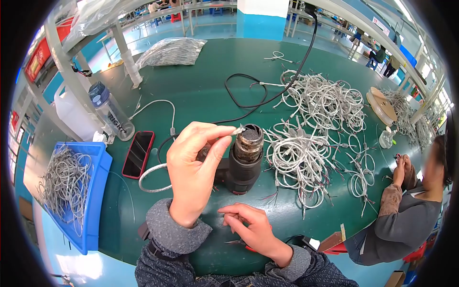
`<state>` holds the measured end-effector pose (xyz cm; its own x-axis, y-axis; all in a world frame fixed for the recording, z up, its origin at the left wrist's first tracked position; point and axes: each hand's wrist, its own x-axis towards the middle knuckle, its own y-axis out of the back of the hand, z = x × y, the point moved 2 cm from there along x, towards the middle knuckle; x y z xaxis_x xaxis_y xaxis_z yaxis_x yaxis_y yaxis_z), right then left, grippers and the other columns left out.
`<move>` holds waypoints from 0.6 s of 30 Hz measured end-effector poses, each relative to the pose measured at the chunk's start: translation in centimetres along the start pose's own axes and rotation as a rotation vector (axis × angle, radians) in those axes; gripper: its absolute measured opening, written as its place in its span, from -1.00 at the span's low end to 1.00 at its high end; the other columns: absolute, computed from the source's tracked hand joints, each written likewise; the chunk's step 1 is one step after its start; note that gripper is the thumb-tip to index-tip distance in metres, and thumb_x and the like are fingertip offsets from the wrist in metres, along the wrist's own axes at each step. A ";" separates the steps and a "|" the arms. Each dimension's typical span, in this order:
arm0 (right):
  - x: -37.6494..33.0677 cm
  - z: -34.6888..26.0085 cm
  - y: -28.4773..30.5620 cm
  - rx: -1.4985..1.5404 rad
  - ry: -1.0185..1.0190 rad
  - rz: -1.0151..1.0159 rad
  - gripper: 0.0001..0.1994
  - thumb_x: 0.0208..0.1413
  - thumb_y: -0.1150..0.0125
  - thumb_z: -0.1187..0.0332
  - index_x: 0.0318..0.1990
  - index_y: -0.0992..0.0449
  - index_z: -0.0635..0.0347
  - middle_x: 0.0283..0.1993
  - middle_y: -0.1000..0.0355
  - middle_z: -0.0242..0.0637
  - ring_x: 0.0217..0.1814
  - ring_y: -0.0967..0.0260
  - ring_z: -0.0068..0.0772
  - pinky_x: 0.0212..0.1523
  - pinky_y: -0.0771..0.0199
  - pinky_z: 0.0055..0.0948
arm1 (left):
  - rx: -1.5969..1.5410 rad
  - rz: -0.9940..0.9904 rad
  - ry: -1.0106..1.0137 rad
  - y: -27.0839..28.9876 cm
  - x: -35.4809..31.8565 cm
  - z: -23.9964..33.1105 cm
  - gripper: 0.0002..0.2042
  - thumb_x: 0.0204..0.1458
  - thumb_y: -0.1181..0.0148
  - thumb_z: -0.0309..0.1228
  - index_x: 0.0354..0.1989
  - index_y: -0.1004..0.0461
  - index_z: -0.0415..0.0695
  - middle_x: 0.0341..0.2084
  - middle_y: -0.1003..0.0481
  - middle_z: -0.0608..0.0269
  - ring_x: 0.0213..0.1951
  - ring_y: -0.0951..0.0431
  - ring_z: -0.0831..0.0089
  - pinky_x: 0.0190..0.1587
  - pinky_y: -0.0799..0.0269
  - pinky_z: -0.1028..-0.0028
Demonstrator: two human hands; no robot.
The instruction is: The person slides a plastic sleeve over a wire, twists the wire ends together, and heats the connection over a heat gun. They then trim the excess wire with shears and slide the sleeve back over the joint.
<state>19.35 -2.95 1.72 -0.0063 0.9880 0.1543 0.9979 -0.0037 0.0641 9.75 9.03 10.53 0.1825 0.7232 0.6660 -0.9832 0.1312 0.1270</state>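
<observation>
My left hand (193, 165) pinches a short end of a grey-white cable (237, 130) between thumb and forefinger. That end is at the rim of a heat gun (245, 171), which stands with its dark, worn nozzle upward. A cable loop (154, 178) shows behind my left wrist. Just in front of the gun, my right hand (253, 230) is low over the green table, thumb and forefinger loosely curved. Red-handled scissors (235, 242) stick out from under it; its curled fingers seem to hold them, though the palm is hidden.
Grey cables lie in piles (306, 158) right of the gun and in a blue tray (98, 201) at left. Nearby are a phone (138, 154), a bottle (112, 115) and a black cord (306, 55). A co-worker (406, 220) sits at the right; a spool (381, 106) stands beyond.
</observation>
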 end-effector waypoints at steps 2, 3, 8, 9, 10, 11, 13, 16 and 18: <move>0.0 0.0 0.0 -0.001 0.002 0.000 -0.79 0.07 -0.09 0.56 -0.12 -0.48 0.27 -0.39 -0.41 -0.33 -0.47 -0.34 -0.63 -0.49 -0.29 -0.64 | -0.061 -0.032 0.087 0.4 0.2 0.4 -0.84 -0.05 -0.17 -0.64 -0.26 -0.53 -0.26 -0.43 -0.48 0.23 -0.39 -0.44 0.58 -0.37 -0.36 0.61; 0.0 -0.1 0.0 -0.005 0.001 -0.001 -0.80 0.07 -0.08 0.56 -0.12 -0.48 0.28 -0.39 -0.42 -0.32 -0.49 -0.33 -0.63 -0.49 -0.29 -0.64 | -0.091 -0.049 0.130 0.6 0.2 0.5 -0.83 -0.05 -0.16 -0.64 -0.24 -0.53 -0.26 -0.42 -0.48 0.25 -0.39 -0.43 0.60 -0.37 -0.35 0.62; 0.1 -0.1 0.1 -0.005 -0.012 -0.011 -0.80 0.07 -0.08 0.55 -0.12 -0.48 0.29 -0.40 -0.42 -0.32 -0.50 -0.32 -0.64 -0.49 -0.29 -0.63 | -0.159 -0.118 0.255 1.4 0.2 0.8 -0.78 -0.07 -0.16 -0.69 -0.21 -0.52 -0.27 -0.40 -0.44 0.30 -0.37 -0.43 0.63 -0.32 -0.34 0.67; 0.0 -0.1 0.1 -0.002 -0.016 -0.016 -0.79 0.06 -0.09 0.55 -0.12 -0.48 0.27 -0.40 -0.41 -0.33 -0.49 -0.32 -0.63 -0.49 -0.28 -0.63 | -0.170 -0.096 0.270 1.2 0.2 0.8 -0.79 -0.07 -0.17 -0.68 -0.21 -0.51 -0.27 -0.41 -0.46 0.29 -0.37 -0.44 0.63 -0.32 -0.36 0.67; 0.0 -0.1 0.0 -0.001 -0.017 -0.016 -0.79 0.06 -0.09 0.55 -0.12 -0.48 0.27 -0.40 -0.41 -0.33 -0.49 -0.32 -0.63 -0.49 -0.28 -0.63 | -0.181 -0.073 0.284 1.1 0.1 0.8 -0.79 -0.07 -0.18 -0.67 -0.22 -0.51 -0.27 -0.42 -0.47 0.29 -0.37 -0.46 0.63 -0.33 -0.38 0.67; 0.0 0.0 0.0 -0.005 -0.013 -0.016 -0.79 0.06 -0.09 0.55 -0.12 -0.48 0.27 -0.40 -0.41 -0.33 -0.50 -0.31 -0.63 -0.50 -0.28 -0.63 | -0.192 -0.051 0.299 1.0 0.1 0.8 -0.80 -0.08 -0.19 -0.66 -0.23 -0.51 -0.27 -0.43 -0.48 0.28 -0.37 -0.47 0.63 -0.33 -0.40 0.66; 0.0 0.0 -0.1 -0.011 -0.005 -0.015 -0.79 0.07 -0.09 0.55 -0.12 -0.48 0.28 -0.40 -0.41 -0.33 -0.51 -0.30 -0.63 -0.50 -0.27 -0.62 | -0.196 -0.042 0.286 0.9 0.0 0.7 -0.81 -0.08 -0.20 -0.67 -0.25 -0.50 -0.28 -0.43 -0.48 0.28 -0.36 -0.48 0.62 -0.32 -0.40 0.66; 0.0 0.0 -0.1 -0.010 -0.012 -0.020 -0.80 0.07 -0.09 0.54 -0.12 -0.48 0.28 -0.41 -0.41 -0.33 -0.51 -0.30 -0.63 -0.51 -0.26 -0.62 | -0.203 -0.026 0.261 0.8 0.0 0.4 -0.83 -0.10 -0.20 -0.68 -0.29 -0.48 -0.29 -0.43 -0.48 0.28 -0.35 -0.49 0.61 -0.29 -0.41 0.65; -0.1 0.0 -0.1 -0.010 -0.016 -0.021 -0.80 0.07 -0.09 0.54 -0.12 -0.48 0.28 -0.41 -0.41 -0.34 -0.51 -0.29 -0.63 -0.51 -0.25 -0.62 | -0.178 -0.027 0.235 0.8 -0.1 0.3 -0.85 -0.11 -0.20 -0.69 -0.33 -0.45 -0.30 -0.43 -0.48 0.28 -0.35 -0.49 0.60 -0.28 -0.41 0.65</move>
<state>19.28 -3.01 1.75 -0.0262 0.9902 0.1374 0.9969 0.0157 0.0768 8.91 8.85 10.81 0.2229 0.8523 0.4731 -0.9671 0.2544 -0.0027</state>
